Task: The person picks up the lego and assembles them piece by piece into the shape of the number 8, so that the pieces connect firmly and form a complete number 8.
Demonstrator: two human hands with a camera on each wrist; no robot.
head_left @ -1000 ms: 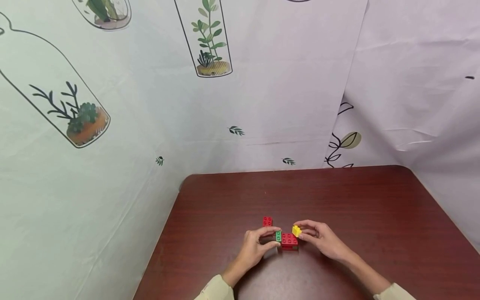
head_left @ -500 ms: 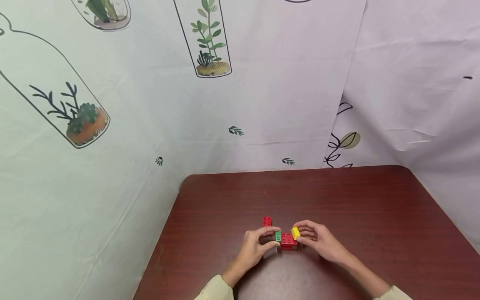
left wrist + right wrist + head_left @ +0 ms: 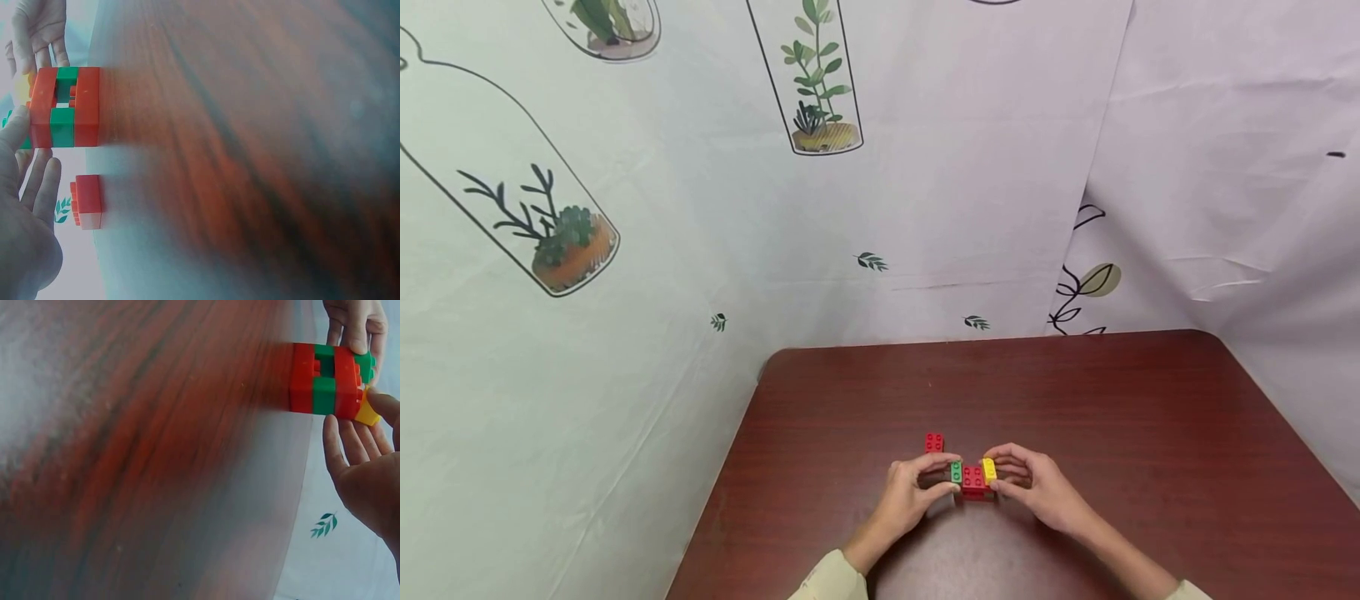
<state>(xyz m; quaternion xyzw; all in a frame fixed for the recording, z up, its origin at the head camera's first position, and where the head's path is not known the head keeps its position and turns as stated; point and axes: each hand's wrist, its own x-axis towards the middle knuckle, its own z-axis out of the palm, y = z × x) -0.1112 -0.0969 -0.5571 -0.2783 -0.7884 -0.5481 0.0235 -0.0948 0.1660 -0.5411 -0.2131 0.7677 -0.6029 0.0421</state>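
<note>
A block stack stands on the table: a red brick at the bottom point(image 3: 302, 378), green bricks point(image 3: 324, 395) spaced apart in the middle layer, and a red brick point(image 3: 972, 477) above them. My left hand point(image 3: 904, 500) pinches a green brick point(image 3: 956, 472) at the left end of the top, thumb in front and fingers behind. At the right end, my right hand point(image 3: 1048, 493) pinches a yellow brick point(image 3: 989, 472) between thumb and fingers. It meets the upper red brick's studs; whether it is fully seated I cannot tell.
A loose red brick point(image 3: 934, 442) lies just behind my left hand; the left wrist view shows it standing apart from the stack. The dark wood table point(image 3: 1075, 400) reaches back to a printed cloth wall point(image 3: 925, 208).
My right hand has turned the yellow brick upright and lowered it onto the right end of the red brick. My left hand has stayed in place on the green brick.
</note>
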